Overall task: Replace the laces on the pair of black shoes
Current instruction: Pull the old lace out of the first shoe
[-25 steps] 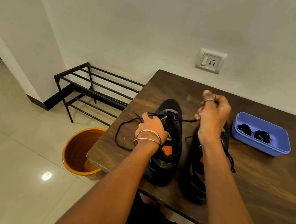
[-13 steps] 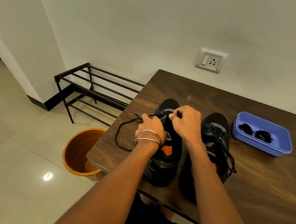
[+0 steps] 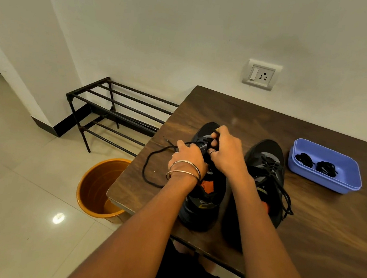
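The right hand has come down from its raised pull onto the left shoe, pinching the lace. On the table: two shoes, one tray holding two lace bundles. Left hand grips the lace too.

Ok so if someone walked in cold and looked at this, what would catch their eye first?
Most likely the left hand and right hand meeting over the left black laced sports shoe on the dark wooden table, its loose black lace looping towards the table's left edge. Next, the lilac plastic tray at right, holding two black lace bundles, and the orange plastic bucket on the floor.
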`<act>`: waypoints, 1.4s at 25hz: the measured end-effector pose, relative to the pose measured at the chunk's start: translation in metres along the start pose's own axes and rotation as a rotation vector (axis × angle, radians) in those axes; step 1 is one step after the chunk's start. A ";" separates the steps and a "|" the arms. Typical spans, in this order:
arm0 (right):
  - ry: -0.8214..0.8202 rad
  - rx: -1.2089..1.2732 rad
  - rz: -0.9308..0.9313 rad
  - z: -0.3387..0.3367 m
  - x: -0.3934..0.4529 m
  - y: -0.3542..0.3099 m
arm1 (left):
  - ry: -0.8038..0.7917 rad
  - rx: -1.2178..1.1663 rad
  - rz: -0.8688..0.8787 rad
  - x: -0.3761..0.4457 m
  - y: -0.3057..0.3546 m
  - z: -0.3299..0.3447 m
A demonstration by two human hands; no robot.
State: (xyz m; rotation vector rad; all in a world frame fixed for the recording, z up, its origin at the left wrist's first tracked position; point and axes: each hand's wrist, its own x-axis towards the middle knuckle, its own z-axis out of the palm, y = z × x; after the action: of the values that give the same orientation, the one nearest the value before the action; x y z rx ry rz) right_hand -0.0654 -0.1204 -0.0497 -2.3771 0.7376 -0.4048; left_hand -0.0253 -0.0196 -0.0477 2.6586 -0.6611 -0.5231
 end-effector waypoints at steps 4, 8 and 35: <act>0.093 -0.011 0.003 0.008 -0.002 0.001 | -0.005 -0.002 -0.007 -0.001 -0.001 0.000; 0.305 0.822 0.463 -0.010 -0.008 -0.010 | -0.005 -0.002 -0.004 -0.003 0.000 -0.003; -0.348 -0.263 0.145 -0.044 -0.022 -0.007 | 0.259 0.113 0.236 0.036 0.032 -0.001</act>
State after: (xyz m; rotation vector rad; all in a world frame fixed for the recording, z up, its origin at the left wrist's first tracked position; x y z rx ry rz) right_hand -0.0999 -0.1230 -0.0139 -2.5194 0.8302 0.1754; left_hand -0.0077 -0.0641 -0.0433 2.6370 -0.9299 -0.0767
